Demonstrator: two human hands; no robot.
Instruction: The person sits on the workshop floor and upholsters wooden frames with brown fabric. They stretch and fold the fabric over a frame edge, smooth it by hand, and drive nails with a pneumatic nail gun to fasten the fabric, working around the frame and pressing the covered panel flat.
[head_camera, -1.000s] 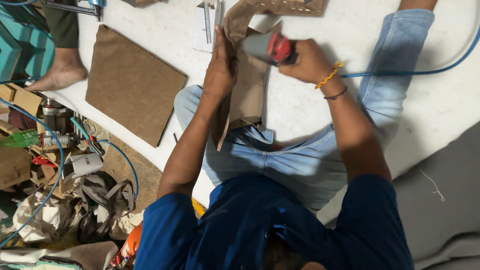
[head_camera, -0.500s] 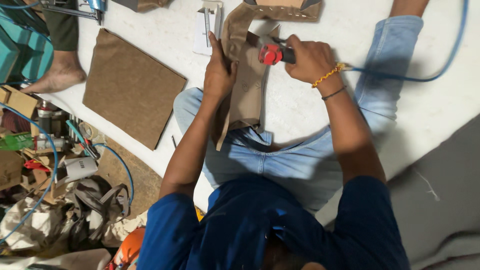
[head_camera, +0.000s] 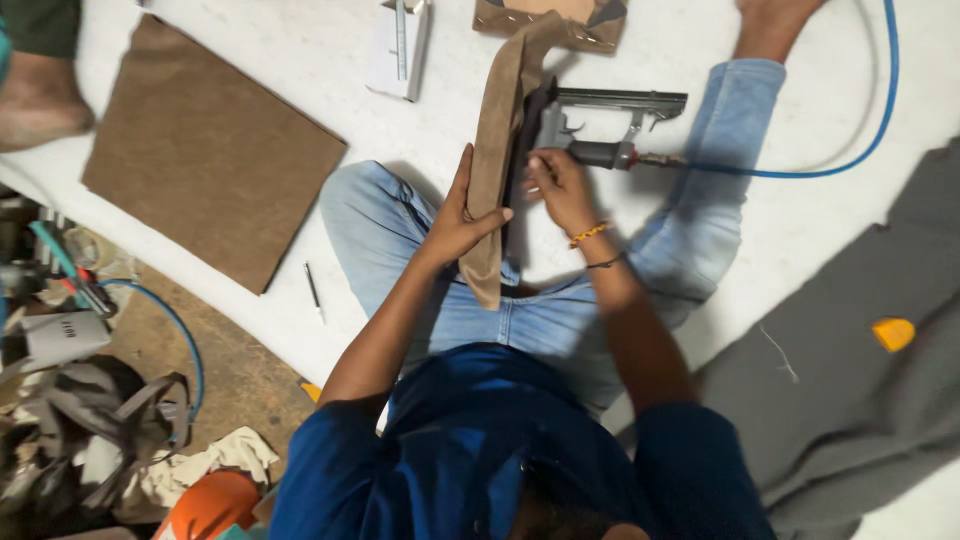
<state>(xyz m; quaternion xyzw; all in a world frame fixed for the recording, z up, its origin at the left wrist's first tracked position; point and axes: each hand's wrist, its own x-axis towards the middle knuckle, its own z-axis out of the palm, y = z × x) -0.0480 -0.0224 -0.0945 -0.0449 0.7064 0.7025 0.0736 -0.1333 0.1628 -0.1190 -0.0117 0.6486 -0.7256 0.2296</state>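
Brown fabric-covered strip (head_camera: 497, 150), standing on edge between the seated person's knees on the white floor (head_camera: 780, 230); we see the left hand (head_camera: 462, 215) curled around its near side, thumb across the front; the right hand (head_camera: 556, 183), a moment ago wrapped around the pneumatic stapler (head_camera: 600, 125), now pinches the strip's dark edge with its fingertips; the stapler lies released beside the strip, its blue air hose (head_camera: 860, 150) trailing away; we judge a fastening pause, the material being adjusted by hand; a brown board (head_camera: 210, 150) lies well apart.
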